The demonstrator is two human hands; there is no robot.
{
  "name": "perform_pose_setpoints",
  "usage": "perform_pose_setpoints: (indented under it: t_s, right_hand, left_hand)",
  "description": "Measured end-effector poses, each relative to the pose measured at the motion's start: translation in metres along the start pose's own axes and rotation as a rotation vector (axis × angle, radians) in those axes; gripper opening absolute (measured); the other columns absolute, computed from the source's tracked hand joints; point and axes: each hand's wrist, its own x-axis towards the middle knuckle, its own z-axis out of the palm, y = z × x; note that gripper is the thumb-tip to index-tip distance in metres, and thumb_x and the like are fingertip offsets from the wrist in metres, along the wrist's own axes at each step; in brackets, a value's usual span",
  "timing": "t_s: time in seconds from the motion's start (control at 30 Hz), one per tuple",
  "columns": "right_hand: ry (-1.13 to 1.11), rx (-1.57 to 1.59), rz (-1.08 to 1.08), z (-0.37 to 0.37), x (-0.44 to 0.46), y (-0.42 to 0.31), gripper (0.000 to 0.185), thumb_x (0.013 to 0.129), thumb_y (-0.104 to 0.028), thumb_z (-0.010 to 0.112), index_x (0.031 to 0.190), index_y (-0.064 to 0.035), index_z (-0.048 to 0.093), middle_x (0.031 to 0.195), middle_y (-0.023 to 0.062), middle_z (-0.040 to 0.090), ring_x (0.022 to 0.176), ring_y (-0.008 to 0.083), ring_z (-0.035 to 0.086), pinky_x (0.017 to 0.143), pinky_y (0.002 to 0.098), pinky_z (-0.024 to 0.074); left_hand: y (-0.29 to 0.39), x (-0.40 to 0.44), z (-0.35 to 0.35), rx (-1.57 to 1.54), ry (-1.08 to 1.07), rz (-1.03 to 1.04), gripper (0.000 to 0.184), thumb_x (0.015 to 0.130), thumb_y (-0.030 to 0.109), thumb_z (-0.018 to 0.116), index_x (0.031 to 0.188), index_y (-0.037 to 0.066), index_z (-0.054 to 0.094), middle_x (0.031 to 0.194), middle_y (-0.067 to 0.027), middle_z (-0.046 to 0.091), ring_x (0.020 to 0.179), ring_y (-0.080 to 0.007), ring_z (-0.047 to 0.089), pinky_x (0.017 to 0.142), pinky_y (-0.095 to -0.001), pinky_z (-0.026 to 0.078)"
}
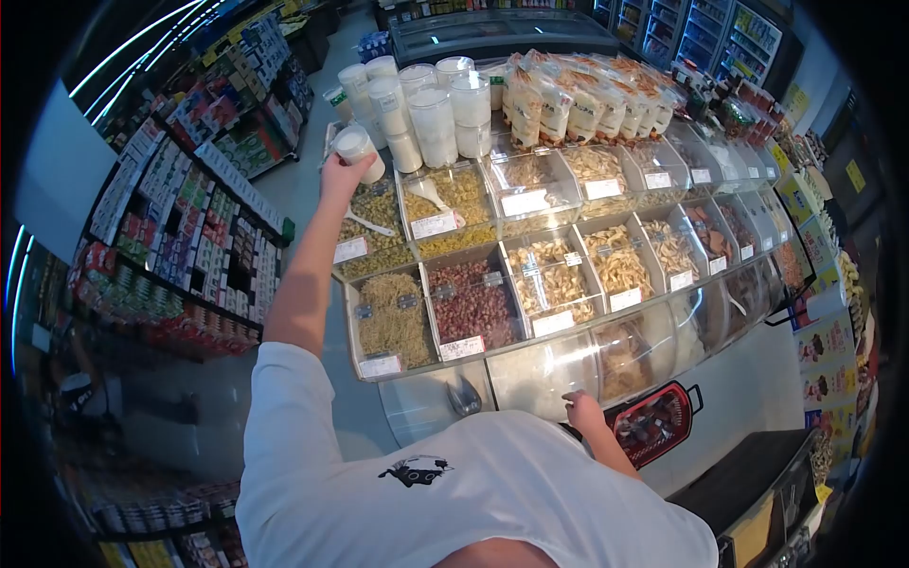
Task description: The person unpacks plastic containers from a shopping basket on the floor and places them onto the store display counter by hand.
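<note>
My left hand (343,176) is stretched out to the far left corner of the display, its fingers closed around a white-lidded jar (365,154). Beside that jar stand several tall clear canisters (436,133) with white contents. Just below it is a bin of greenish-yellow dried goods (379,216) with a white scoop (369,223). My right hand (584,413) hangs low by the front of the lower bins, with a finger stretched out and nothing seen in it. A lower clear bin of pale contents (544,379) is closest to it.
Tiers of lidded bins hold dried goods, such as small reddish pieces (471,301). Packed bags (587,104) stand along the back. A red basket (653,426) is near my right arm. Stocked shelves (180,222) line the left, and a dark stand (748,483) is at lower right.
</note>
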Motion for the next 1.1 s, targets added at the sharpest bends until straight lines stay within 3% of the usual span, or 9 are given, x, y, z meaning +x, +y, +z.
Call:
perform_pose_setpoints:
  t_s: [0.23, 0.37, 0.53, 0.63, 0.7, 0.8, 0.93, 1.0, 1.1]
  right_hand:
    - [-0.12, 0.112, 0.561, 0.063, -0.079, 0.125, 0.035, 0.076, -0.011, 0.065, 0.11, -0.0064, 0.075, 0.11, 0.0202, 0.072, 0.106, 0.0372, 0.067, 0.093, 0.043, 0.0534]
    - [-0.174, 0.25, 0.94, 0.068, -0.122, 0.136, 0.029, 0.075, -0.014, 0.066, 0.1, 0.0006, 0.075, 0.085, 0.0211, 0.073, 0.072, 0.0292, 0.073, 0.071, 0.0395, 0.0593]
    - [-0.192, 0.274, 0.898, 0.07, -0.111, 0.132, 0.027, 0.075, -0.014, 0.066, 0.097, 0.0013, 0.074, 0.083, 0.0211, 0.072, 0.067, 0.028, 0.073, 0.068, 0.0389, 0.059]
    - [-0.19, 0.286, 0.86, 0.073, -0.104, 0.134, 0.026, 0.076, -0.014, 0.066, 0.094, 0.0019, 0.074, 0.08, 0.0212, 0.072, 0.064, 0.0272, 0.072, 0.066, 0.0385, 0.0587]
    - [-0.177, 0.308, 0.825, 0.075, -0.097, 0.136, 0.025, 0.076, -0.015, 0.066, 0.093, 0.0023, 0.074, 0.079, 0.0212, 0.072, 0.062, 0.0266, 0.072, 0.064, 0.0382, 0.0585]
    - [-0.152, 0.344, 0.792, 0.081, -0.08, 0.14, 0.025, 0.076, -0.015, 0.066, 0.091, 0.0027, 0.074, 0.078, 0.0212, 0.071, 0.06, 0.026, 0.071, 0.062, 0.0379, 0.0583]
    - [-0.312, 0.056, 0.618, 0.099, -0.057, 0.168, 0.021, 0.078, -0.016, 0.064, 0.084, 0.0002, 0.075, 0.074, 0.0193, 0.071, 0.061, 0.0269, 0.071, 0.061, 0.0384, 0.0569]
    - [-0.359, -0.026, 0.535, 0.12, -0.053, 0.201, 0.022, 0.079, -0.018, 0.063, 0.083, 0.0003, 0.075, 0.072, 0.0186, 0.071, 0.059, 0.0276, 0.07, 0.06, 0.0387, 0.0563]
    - [-0.425, -0.16, 0.431, 0.12, -0.058, 0.222, 0.025, 0.079, -0.02, 0.062, 0.083, 0.0012, 0.075, 0.072, 0.0185, 0.071, 0.064, 0.0313, 0.071, 0.066, 0.0409, 0.0571]
  left_hand:
    - [-0.051, 0.059, 0.041, -0.198, -0.032, -0.128, 0.065, 0.08, 0.026, 0.085, 0.135, 0.008, 0.055, 0.124, -0.0097, 0.065, 0.11, -0.0229, 0.065, 0.09, -0.0367, 0.052]
    - [-0.06, 0.062, 0.046, -0.245, -0.14, -0.15, 0.066, 0.08, 0.017, 0.084, 0.136, 0.003, 0.052, 0.128, -0.0114, 0.063, 0.115, -0.0242, 0.063, 0.094, -0.0373, 0.051]
    - [-0.098, 0.06, 0.043, -0.216, -0.166, -0.064, 0.069, 0.08, 0.012, 0.083, 0.138, -0.002, 0.049, 0.129, -0.0143, 0.062, 0.117, -0.0245, 0.062, 0.096, -0.0367, 0.05]
    - [-0.088, 0.028, 0.038, 0.026, 0.11, -0.195, 0.069, 0.082, 0.01, 0.08, 0.14, -0.004, 0.046, 0.127, -0.0154, 0.063, 0.116, -0.024, 0.062, 0.094, -0.0358, 0.051]
    - [-0.089, -0.02, 0.021, -0.154, 0.105, 0.039, 0.059, 0.088, 0.006, 0.073, 0.14, -0.005, 0.047, 0.122, -0.0152, 0.065, 0.113, -0.0234, 0.063, 0.093, -0.0329, 0.052]
    - [-0.099, -0.115, -0.028, -0.373, -0.008, -0.002, 0.03, 0.099, 0.0, 0.057, 0.128, -0.002, 0.058, 0.108, -0.0126, 0.07, 0.096, -0.019, 0.068, 0.087, -0.0296, 0.054]
    - [-0.174, -0.256, -0.107, -0.331, 0.396, -0.277, 0.019, 0.1, 0.0, 0.052, 0.116, 0.001, 0.063, 0.098, -0.0068, 0.066, 0.082, -0.0143, 0.063, 0.075, -0.027, 0.053]
    - [-0.237, -0.333, -0.14, -0.236, 0.633, -0.466, 0.029, 0.09, -0.011, 0.046, 0.111, 0.001, 0.062, 0.098, -0.006, 0.062, 0.081, -0.0153, 0.06, 0.072, -0.0285, 0.052]
    - [-0.316, -0.478, -0.159, 0.119, 0.601, -0.633, 0.03, 0.086, -0.009, 0.049, 0.111, 0.0, 0.062, 0.099, -0.0093, 0.064, 0.085, -0.0203, 0.061, 0.078, -0.0329, 0.052]
